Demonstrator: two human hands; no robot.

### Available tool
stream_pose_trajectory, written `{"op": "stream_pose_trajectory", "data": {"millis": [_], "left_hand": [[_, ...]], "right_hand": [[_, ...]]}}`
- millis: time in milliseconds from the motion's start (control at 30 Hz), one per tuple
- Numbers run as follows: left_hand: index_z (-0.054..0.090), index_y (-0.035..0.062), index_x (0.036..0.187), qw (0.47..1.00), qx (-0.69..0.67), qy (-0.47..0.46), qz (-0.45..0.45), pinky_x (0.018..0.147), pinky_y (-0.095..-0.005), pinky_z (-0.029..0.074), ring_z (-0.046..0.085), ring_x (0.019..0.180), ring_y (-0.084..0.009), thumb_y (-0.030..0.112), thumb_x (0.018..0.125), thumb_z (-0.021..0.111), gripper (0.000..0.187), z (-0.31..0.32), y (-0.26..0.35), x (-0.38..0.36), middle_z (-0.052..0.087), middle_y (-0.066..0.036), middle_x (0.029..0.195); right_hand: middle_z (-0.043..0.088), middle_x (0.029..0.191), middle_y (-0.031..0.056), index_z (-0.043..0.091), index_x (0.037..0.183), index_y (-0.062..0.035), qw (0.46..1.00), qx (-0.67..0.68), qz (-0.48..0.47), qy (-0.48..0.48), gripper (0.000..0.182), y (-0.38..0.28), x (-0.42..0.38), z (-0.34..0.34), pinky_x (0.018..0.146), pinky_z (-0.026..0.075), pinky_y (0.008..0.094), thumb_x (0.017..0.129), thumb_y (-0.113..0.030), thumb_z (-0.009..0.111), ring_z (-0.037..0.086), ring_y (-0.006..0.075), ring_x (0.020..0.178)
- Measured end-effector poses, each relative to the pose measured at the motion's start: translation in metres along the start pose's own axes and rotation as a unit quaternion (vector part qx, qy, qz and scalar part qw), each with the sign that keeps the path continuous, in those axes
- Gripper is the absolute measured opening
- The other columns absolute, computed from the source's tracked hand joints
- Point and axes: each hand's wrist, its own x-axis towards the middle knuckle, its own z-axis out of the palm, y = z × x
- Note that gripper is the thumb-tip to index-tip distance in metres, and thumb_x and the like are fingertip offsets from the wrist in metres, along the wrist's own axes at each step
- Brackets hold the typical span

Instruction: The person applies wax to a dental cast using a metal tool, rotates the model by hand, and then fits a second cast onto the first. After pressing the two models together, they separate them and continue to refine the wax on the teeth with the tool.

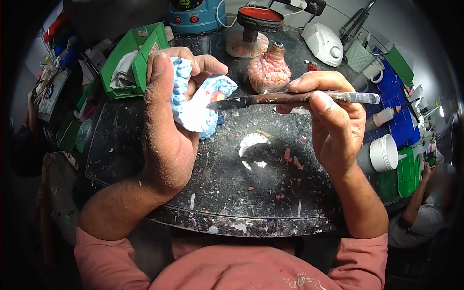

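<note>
Blue cast partly behind the left hand, blue machine partly beyond the top edge, shirt lettering illegible

Green bin, blue machine behind (two red buttons), white mug and white tub at right

Pale outlined letters, apparently "OD", on the salmon-pink fabric shirt; unreadable lettering on the blue rounded machine.

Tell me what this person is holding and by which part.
The left hand holds a blue-and-white dental cast by its side nearest the palm; the right hand holds a narrow knife by its brown handle, between thumb and fingers.
</note>
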Motion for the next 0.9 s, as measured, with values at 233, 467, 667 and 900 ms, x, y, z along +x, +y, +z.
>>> {"op": "stream_pose_trajectory", "data": {"millis": [233,467,667,900], "left_hand": [[0.042,0.0069,0.101,0.999,-0.037,-0.020,-0.017,0.084,-0.0319,0.048,0.058,0.096,-0.0222,0.040,0.103,0.023,0.038,0.002,0.001,-0.002,0.055,-0.018,0.102],[0.042,0.0069,0.101,0.999,-0.019,-0.029,0.009,0.084,-0.0314,0.048,0.057,0.096,-0.0224,0.041,0.102,0.023,0.039,0.001,0.001,-0.002,0.055,-0.019,0.102],[0.041,0.0065,0.101,1.000,0.011,-0.014,0.018,0.087,-0.0330,0.047,0.057,0.097,-0.0225,0.040,0.102,0.023,0.038,-0.001,0.001,-0.001,0.055,-0.019,0.103],[0.041,0.0065,0.102,0.999,0.016,-0.023,0.015,0.088,-0.0336,0.047,0.057,0.098,-0.0222,0.040,0.103,0.021,0.038,-0.001,0.002,-0.002,0.055,-0.019,0.104]], "right_hand": [[0.058,0.096,0.0191,0.057,0.096,0.0098,0.985,-0.127,-0.098,-0.060,0.027,-0.008,0.006,-0.006,0.075,0.054,0.0352,0.085,-0.015,0.053,0.060,0.0245,0.080],[0.056,0.097,0.0179,0.054,0.101,0.0095,0.998,-0.042,-0.037,-0.009,0.027,-0.010,0.000,-0.003,0.072,0.054,0.0354,0.090,-0.015,0.049,0.065,0.0265,0.079],[0.061,0.096,0.0159,0.057,0.101,0.0079,0.999,-0.025,-0.033,-0.016,0.022,-0.004,-0.001,-0.003,0.070,0.055,0.0321,0.093,-0.011,0.050,0.066,0.0220,0.074],[0.065,0.094,0.0131,0.060,0.099,0.0062,0.999,0.027,-0.008,0.024,0.018,-0.003,-0.002,0.000,0.070,0.054,0.0287,0.093,-0.008,0.052,0.067,0.0183,0.074]]}}
